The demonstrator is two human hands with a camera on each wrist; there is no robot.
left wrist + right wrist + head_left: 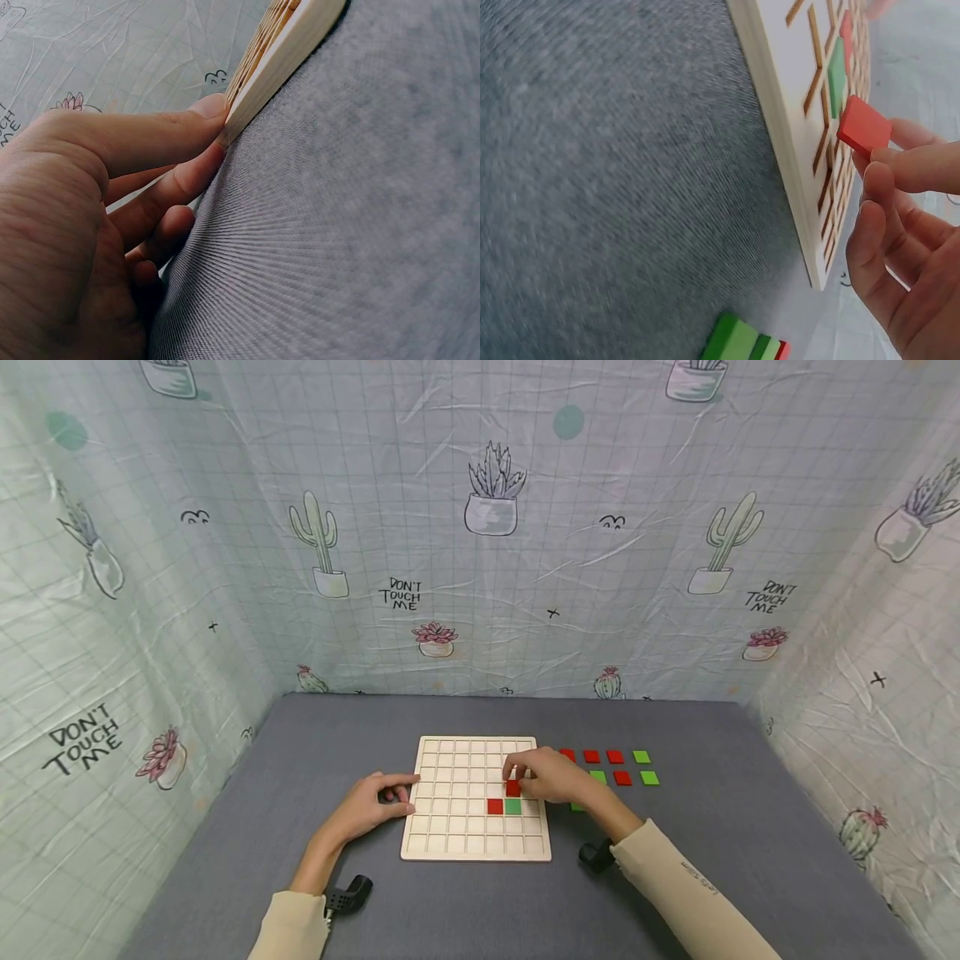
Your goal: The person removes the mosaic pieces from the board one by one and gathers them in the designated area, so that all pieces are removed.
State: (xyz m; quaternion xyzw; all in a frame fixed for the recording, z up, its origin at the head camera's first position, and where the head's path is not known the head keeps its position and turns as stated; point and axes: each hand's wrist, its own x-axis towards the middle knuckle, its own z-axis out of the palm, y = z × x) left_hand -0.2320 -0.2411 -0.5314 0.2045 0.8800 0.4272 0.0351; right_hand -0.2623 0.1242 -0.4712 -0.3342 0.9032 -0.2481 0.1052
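A pale wooden grid board (pixel 450 827) lies on the grey cloth. My left hand (pixel 365 805) is at its left edge; in the left wrist view the thumb and fingers pinch the board's edge (pixel 266 86). Over the right part of the board, my right hand (pixel 553 776) pinches a red square tile (pixel 865 126) between thumb and fingers. That tile is tilted, one edge close to the grid, just above a green tile (pixel 513 807). Another red tile (pixel 495 807) sits in the cell left of the green one. Whether the held tile touches the board, I cannot tell.
Right of the board, loose red tiles (pixel 615 757) and light green tiles (pixel 649 778) lie in rows on the grey cloth (pixel 480 910). My right hand and forearm partly cover them. A printed curtain (pixel 480 560) surrounds the table at the back and sides.
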